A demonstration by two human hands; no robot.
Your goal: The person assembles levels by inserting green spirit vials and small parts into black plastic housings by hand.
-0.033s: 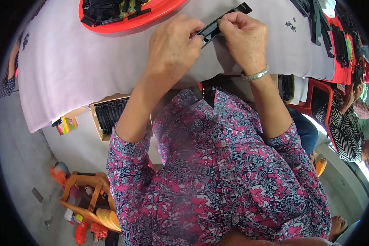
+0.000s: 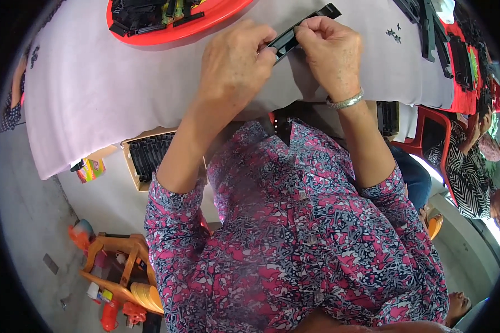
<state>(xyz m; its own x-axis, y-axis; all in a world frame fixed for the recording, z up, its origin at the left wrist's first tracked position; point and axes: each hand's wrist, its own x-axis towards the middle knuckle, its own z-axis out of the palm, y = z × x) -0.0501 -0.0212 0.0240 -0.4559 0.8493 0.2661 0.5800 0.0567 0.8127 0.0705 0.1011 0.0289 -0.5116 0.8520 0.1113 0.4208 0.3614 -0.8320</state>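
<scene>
A person's left hand (image 2: 236, 58) and right hand (image 2: 333, 50) meet over a slim black strip (image 2: 287, 40), held aslant just above a cloth-covered surface (image 2: 105, 94). The left grip is closed on the strip's lower end, thumb against curled fingers; the right grip is pinched, thumb and forefinger closed on the strip nearer its upper end, which juts out beyond the knuckles. A silvery bracelet (image 2: 347, 101) circles the right wrist. Ahead and to the left, a red tray (image 2: 166, 37) bears a heap of dark parts (image 2: 137, 14). To the right lie a scatter of tiny black pieces (image 2: 394, 36) and, farther on, long black lengths (image 2: 427, 34) near the edge. Below the cloth at left, a cardboard box (image 2: 129, 166) holds rows of black strips (image 2: 150, 156). At far right, a person in black-and-white patterned clothing (image 2: 462, 175) sits near a red chair (image 2: 425, 119); at lower left stands a wooden rack (image 2: 129, 261).
</scene>
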